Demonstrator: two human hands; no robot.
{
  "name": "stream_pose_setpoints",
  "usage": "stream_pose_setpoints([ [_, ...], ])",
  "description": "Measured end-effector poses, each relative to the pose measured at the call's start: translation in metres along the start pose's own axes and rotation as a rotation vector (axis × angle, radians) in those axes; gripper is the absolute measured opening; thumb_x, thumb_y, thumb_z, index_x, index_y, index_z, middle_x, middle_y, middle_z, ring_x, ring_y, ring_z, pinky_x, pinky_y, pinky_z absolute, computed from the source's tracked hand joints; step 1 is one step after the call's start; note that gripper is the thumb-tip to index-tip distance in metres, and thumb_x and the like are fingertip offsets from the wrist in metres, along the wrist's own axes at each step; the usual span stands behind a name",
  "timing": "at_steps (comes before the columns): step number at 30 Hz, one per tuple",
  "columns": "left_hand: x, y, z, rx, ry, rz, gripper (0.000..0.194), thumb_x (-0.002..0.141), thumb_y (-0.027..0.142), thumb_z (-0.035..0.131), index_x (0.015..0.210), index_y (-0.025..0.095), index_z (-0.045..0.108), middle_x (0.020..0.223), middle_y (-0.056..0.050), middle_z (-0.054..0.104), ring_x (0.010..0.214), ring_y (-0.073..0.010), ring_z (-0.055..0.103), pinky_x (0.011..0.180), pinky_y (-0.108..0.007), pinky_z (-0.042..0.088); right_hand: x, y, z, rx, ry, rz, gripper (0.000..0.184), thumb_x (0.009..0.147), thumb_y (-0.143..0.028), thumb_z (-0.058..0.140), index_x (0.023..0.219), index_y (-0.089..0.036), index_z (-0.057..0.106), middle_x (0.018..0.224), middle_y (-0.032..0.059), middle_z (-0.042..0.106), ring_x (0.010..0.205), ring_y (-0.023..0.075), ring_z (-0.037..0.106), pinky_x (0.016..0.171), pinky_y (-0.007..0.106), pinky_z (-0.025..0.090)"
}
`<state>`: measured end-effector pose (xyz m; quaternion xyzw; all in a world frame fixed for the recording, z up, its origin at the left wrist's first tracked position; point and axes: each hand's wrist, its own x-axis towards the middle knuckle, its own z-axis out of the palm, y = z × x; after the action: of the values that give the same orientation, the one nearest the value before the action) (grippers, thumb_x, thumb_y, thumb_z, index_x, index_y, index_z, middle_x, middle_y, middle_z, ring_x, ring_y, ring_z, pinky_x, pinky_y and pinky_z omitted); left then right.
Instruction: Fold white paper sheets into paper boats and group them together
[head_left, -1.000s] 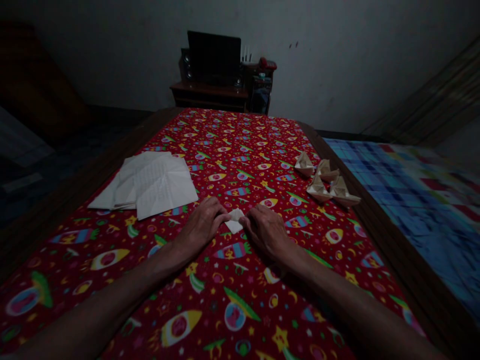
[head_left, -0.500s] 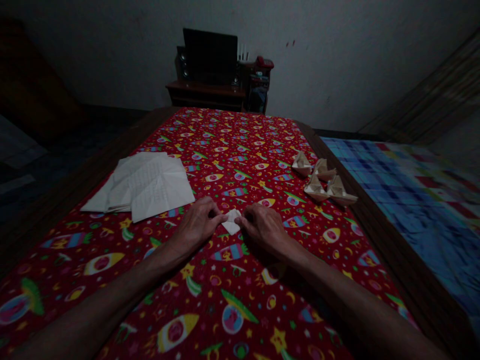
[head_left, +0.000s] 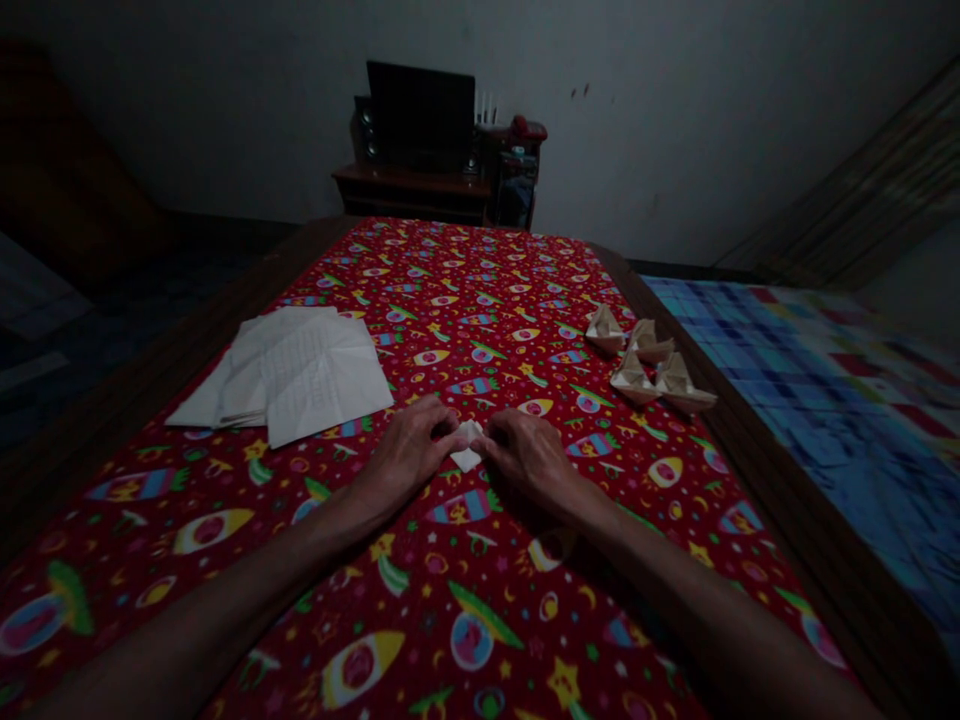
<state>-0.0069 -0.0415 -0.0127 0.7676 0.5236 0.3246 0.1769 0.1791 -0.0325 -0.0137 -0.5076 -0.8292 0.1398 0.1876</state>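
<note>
Folded paper (head_left: 468, 458) is pinched by both hands (head_left: 411, 442) (head_left: 531, 448), thumbs (head_left: 452, 442) nearer together than before.

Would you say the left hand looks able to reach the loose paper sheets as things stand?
Probably yes: the paper sheets lie just beyond and left of the left hand, only tablecloth visible between, though that hand is holding a small folded paper.

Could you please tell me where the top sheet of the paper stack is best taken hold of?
Probably its near left corner, coming from the near side: the top sheet lies flattish and askew, with that corner jutting past the sheets beneath it.
</note>
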Motion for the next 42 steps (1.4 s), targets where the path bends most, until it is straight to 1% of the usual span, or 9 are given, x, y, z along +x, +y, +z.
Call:
stream_pose_setpoints([
  [5,-0.001,-0.005,-0.004,0.022,-0.05,-0.021,0.021,0.081,0.03,0.058,0.066,0.017,0.061,0.072,0.0,0.058,0.067,-0.0131,0.055,0.06,-0.024,0.04,0.001,0.001,-0.005,0.042,-0.05,0.044,0.021,0.083,-0.039,0.058,0.077,-0.019,0.064,0.068,0.001,0.062,0.063,0.0131,0.054,0.054,0.023,0.029],
  [14,-0.002,-0.013,-0.006,0.087,0.001,0.008,0.019,0.08,0.029,0.059,0.066,0.017,0.058,0.071,0.0,0.056,0.065,-0.0133,0.053,0.061,-0.025,0.042,-0.001,0.001,-0.013,-0.009,-0.068,0.049,0.016,0.082,-0.033,0.058,0.076,-0.02,0.063,0.07,0.0018,0.063,0.064,0.0139,0.054,0.055,0.023,0.031],
  [19,-0.004,-0.015,-0.014,-0.02,-0.029,0.015,0.022,0.088,0.029,0.046,0.083,0.017,0.064,0.081,-0.003,0.062,0.077,-0.0151,0.058,0.071,-0.027,0.045,-0.01,0.009,-0.007,0.117,0.037,-0.098,0.014,0.084,-0.031,0.058,0.082,-0.019,0.063,0.076,0.0017,0.063,0.069,0.0129,0.055,0.061,0.022,0.035],
  [22,-0.006,-0.017,-0.015,-0.041,-0.042,0.041,0.022,0.088,0.03,0.048,0.093,0.018,0.065,0.089,-0.004,0.063,0.084,-0.0162,0.058,0.076,-0.028,0.045,-0.013,0.01,-0.007,0.202,0.056,-0.193,0.02,0.088,-0.034,0.053,0.083,-0.018,0.064,0.077,0.002,0.062,0.07,0.0123,0.054,0.064,0.022,0.037],
  [25,-0.006,-0.016,-0.014,-0.03,-0.086,0.06,0.022,0.088,0.031,0.048,0.088,0.018,0.067,0.086,-0.003,0.063,0.081,-0.0158,0.058,0.073,-0.027,0.045,-0.012,0.01,-0.006,0.22,0.092,-0.176,0.029,0.091,-0.034,0.047,0.076,-0.017,0.064,0.071,0.0022,0.059,0.065,0.0118,0.051,0.061,0.022,0.037],
  [28,-0.004,-0.01,-0.015,0.018,-0.102,0.043,0.029,0.09,0.032,0.044,0.077,0.017,0.065,0.078,-0.003,0.062,0.076,-0.0153,0.057,0.068,-0.026,0.043,-0.01,0.01,-0.004,0.223,0.107,-0.179,0.026,0.09,-0.034,0.049,0.076,-0.017,0.064,0.072,0.0021,0.059,0.066,0.0119,0.052,0.061,0.022,0.038],
  [34,-0.001,-0.001,-0.016,-0.004,-0.178,-0.083,0.021,0.082,0.031,0.054,0.076,0.018,0.068,0.076,-0.001,0.067,0.07,-0.0152,0.06,0.064,-0.025,0.042,-0.013,0.009,-0.003,0.264,0.113,-0.33,0.019,0.088,-0.032,0.054,0.083,-0.019,0.066,0.084,0.0047,0.063,0.074,0.0139,0.056,0.066,0.024,0.042],
  [38,-0.002,0.005,-0.016,-0.114,-0.103,-0.116,0.016,0.078,0.028,0.057,0.072,0.018,0.067,0.071,0.001,0.066,0.063,-0.0128,0.058,0.059,-0.022,0.042,-0.013,0.007,-0.004,0.443,0.18,-0.307,0.014,0.088,-0.031,0.054,0.088,-0.02,0.063,0.084,0.0037,0.064,0.076,0.0143,0.058,0.068,0.026,0.045],
  [42,-0.003,0.018,-0.019,-0.124,0.012,-0.004,0.014,0.078,0.024,0.059,0.07,0.016,0.066,0.07,-0.001,0.063,0.064,-0.012,0.057,0.058,-0.022,0.042,-0.01,0.003,-0.007,0.498,0.253,-0.188,0.009,0.084,-0.028,0.059,0.086,-0.019,0.059,0.077,0.0016,0.061,0.066,0.0127,0.056,0.059,0.024,0.043],
])
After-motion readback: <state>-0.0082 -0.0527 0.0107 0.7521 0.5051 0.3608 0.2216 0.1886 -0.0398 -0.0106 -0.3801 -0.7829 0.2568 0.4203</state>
